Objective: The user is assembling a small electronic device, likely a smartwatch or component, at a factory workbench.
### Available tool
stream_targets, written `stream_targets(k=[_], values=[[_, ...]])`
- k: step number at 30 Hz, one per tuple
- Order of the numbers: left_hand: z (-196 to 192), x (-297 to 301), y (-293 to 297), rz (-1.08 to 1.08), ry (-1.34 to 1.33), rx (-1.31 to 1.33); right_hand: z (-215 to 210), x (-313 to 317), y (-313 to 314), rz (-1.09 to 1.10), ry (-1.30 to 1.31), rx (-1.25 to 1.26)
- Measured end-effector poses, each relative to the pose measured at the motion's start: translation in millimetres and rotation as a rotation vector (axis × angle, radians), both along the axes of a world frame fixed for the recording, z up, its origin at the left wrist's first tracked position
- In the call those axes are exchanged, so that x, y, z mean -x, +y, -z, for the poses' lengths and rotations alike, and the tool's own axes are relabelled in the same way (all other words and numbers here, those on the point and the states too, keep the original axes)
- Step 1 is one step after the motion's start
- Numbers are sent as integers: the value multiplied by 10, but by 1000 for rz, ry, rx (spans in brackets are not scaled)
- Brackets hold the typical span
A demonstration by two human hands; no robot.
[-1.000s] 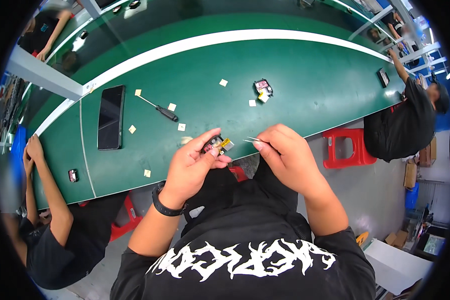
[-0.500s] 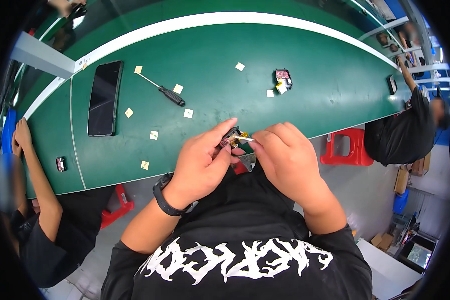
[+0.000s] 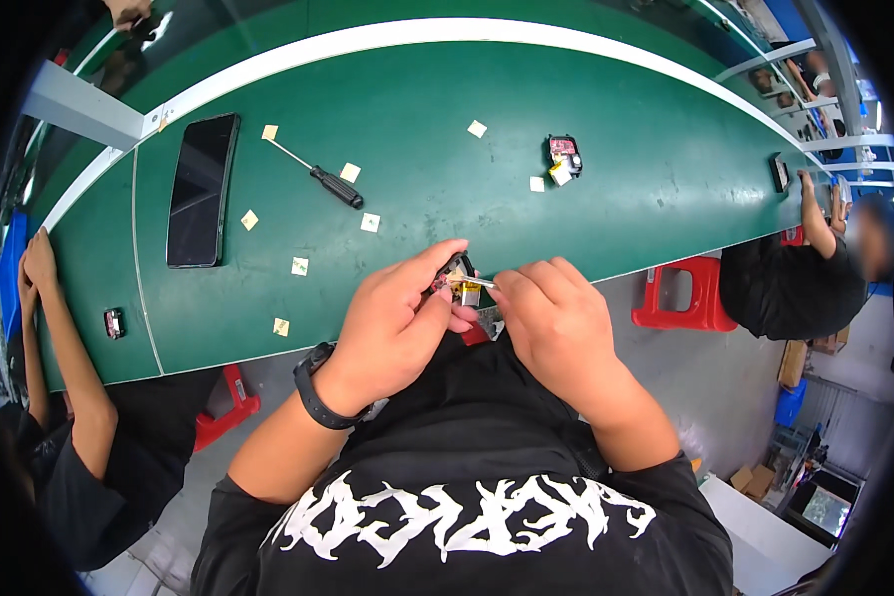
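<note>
My left hand [image 3: 395, 323] is closed around a small open electronic device [image 3: 455, 270] with a black casing and a red circuit board. A yellow and silver block [image 3: 470, 294], which looks like a battery, sticks out on its right side. Pinched between the fingers of my right hand [image 3: 556, 318] is a thin silver tool [image 3: 480, 282], its tip at the inside of the device. Only a short length of the tool shows; my fingers cover the rest.
On the green table [image 3: 417, 119] lie a black screwdriver [image 3: 338, 187], a large black phone [image 3: 203, 191] and several small pale square pieces [image 3: 299, 266]. A second open device [image 3: 563, 159] lies at the far right, another small one [image 3: 115, 324] at left. Co-workers sit on both sides; a red stool [image 3: 683, 295] stands at right.
The device has turned a little in my left hand, and more of the yellow and silver block shows. My right hand has shifted slightly left and down with the tool.
</note>
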State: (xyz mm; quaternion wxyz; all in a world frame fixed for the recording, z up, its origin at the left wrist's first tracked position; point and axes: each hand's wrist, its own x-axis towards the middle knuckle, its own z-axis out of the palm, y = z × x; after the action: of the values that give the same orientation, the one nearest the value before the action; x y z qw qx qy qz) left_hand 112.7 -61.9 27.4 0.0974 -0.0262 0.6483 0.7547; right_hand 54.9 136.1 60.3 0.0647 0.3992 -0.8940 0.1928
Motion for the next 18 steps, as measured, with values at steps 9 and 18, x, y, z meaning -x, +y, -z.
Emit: stream_targets(k=[9, 18], values=[[-103, 51, -51, -10, -212, -293, 217, -18, 65, 3, -245, 339], [-81, 37, -24, -46, -196, -290, 79, -7, -9, 19, -564, 469]])
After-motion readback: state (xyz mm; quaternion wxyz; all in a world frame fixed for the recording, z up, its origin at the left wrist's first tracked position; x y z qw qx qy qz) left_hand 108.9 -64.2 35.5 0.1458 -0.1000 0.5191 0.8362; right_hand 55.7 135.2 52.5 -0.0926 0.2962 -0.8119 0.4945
